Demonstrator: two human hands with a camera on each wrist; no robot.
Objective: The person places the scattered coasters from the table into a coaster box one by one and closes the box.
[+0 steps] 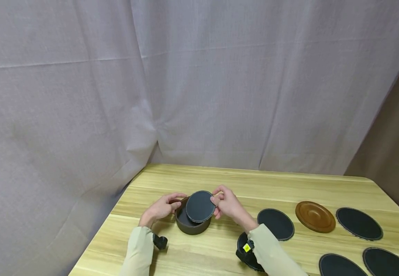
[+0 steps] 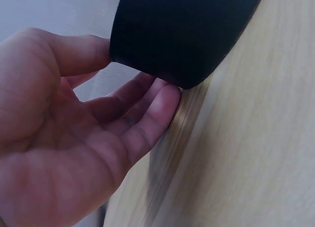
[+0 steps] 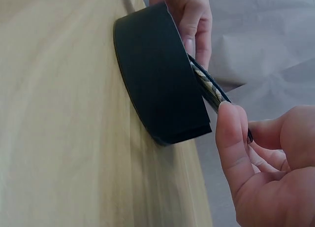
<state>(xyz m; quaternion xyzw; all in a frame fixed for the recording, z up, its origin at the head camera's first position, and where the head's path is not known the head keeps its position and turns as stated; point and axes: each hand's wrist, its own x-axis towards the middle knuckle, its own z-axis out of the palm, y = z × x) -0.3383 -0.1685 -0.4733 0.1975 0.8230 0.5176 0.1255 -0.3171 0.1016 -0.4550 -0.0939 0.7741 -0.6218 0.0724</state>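
Note:
A dark round coaster (image 1: 200, 207) with a stitched edge tilts over the open top of a round, low-walled coaster holder (image 1: 193, 229). My right hand (image 1: 227, 203) pinches the coaster's right edge between thumb and fingers. In the right wrist view the coaster (image 3: 211, 84) shows edge-on, its lower side inside the holder's rim. My left hand (image 1: 163, 210) grips the holder's left side, thumb at the rim. In the left wrist view its fingers (image 2: 160, 106) curl against the holder's dark wall (image 2: 172, 35). The holder's inside is partly hidden by the coaster.
To the right lie more dark coasters, including one (image 1: 276, 224) beside my right forearm and another (image 1: 359, 223) farther off. Between them is a brown round disc (image 1: 315, 217) with a raised rim. A dark round piece (image 1: 242, 241) is partly covered by my right wrist. Grey cloth (image 1: 206, 96) hangs behind the table.

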